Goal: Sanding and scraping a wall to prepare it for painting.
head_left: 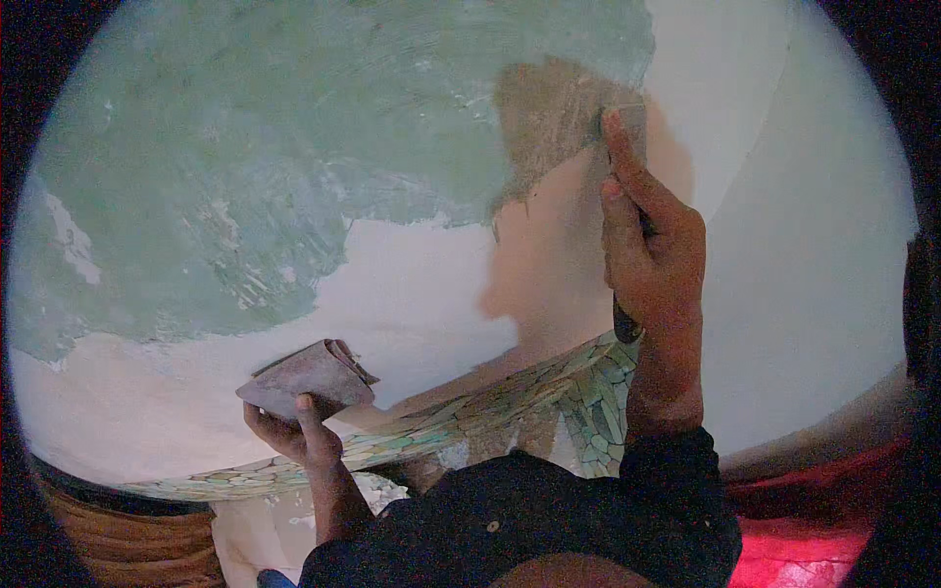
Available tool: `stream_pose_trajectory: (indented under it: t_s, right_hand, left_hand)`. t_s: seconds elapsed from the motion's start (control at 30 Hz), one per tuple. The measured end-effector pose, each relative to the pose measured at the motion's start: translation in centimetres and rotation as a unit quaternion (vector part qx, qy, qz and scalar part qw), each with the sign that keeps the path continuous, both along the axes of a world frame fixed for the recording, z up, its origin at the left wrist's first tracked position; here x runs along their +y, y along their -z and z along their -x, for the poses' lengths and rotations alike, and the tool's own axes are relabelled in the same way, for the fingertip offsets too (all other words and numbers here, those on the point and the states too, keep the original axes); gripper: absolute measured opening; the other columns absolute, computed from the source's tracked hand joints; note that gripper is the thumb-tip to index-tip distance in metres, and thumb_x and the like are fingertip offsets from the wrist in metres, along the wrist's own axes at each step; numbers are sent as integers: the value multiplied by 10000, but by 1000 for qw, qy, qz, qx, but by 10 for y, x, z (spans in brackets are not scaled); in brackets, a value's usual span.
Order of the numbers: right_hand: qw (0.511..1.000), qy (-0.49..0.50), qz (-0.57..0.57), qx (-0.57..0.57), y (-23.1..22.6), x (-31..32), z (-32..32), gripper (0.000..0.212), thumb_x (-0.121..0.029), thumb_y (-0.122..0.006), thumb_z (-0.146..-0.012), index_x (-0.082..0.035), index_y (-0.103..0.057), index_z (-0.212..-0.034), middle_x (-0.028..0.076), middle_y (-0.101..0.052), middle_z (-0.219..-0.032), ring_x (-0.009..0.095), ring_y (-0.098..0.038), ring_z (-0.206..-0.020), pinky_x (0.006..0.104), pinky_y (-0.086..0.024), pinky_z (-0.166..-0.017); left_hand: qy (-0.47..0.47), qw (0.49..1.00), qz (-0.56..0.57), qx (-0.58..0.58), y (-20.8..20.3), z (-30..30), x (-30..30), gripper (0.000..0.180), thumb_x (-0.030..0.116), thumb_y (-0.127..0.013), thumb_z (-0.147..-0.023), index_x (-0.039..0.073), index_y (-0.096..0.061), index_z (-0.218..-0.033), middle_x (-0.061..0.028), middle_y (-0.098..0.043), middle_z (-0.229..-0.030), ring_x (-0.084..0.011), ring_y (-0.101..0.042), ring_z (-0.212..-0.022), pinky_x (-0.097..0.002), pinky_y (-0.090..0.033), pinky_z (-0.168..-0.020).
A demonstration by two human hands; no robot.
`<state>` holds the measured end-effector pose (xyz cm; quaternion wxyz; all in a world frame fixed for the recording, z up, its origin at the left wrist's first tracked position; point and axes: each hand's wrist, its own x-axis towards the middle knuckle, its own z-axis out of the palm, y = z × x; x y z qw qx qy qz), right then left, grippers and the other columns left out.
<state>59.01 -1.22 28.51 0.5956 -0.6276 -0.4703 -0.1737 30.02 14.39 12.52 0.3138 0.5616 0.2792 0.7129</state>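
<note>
While the right hand (662, 235) grips a dark-handled scraper with a flat grey blade (635, 125) up at the patchy green-and-white wall (392, 127), the left hand (319, 446) pinches a folded grey-brown sheet (309, 380), probably sandpaper, lower left. Looks like scraping; blade contact unclear. Next stroke calls for a flat, steady edge.

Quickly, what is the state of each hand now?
Left hand: closed, holding a folded sheet.
Right hand: closed, holding a dark-handled scraper.
</note>
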Motion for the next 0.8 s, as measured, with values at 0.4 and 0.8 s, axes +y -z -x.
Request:
stream_pose_trajectory:
  t_s: [0.4, 0.8]
  right_hand:
    - [963, -161, -99, 193, 33, -4, 31, 603, -34, -496, -872, -149, -296, -1429, 15, -563, -695, 54, -427, -474, 183, -375, -428]
    - [958, -182, -71, 209, 87, 13, 66, 417, -28, -504, -882, -24, -385, -1282, 71, -579, -789, 100, -534, -553, 255, -466, -469]
  left_hand:
    - [-4, 1000, -12, 3, 6, 1, 2, 727, 263, -717, -779, 37, -285, -1319, -154, -419, -1248, -258, -433, -1128, -411, -371, -959]
    - [94, 994, 8, 54, 20, 8, -21, 621, 204, -666, -834, -2, -299, -1290, -131, -485, -1142, -191, -483, -1034, -339, -396, -897]
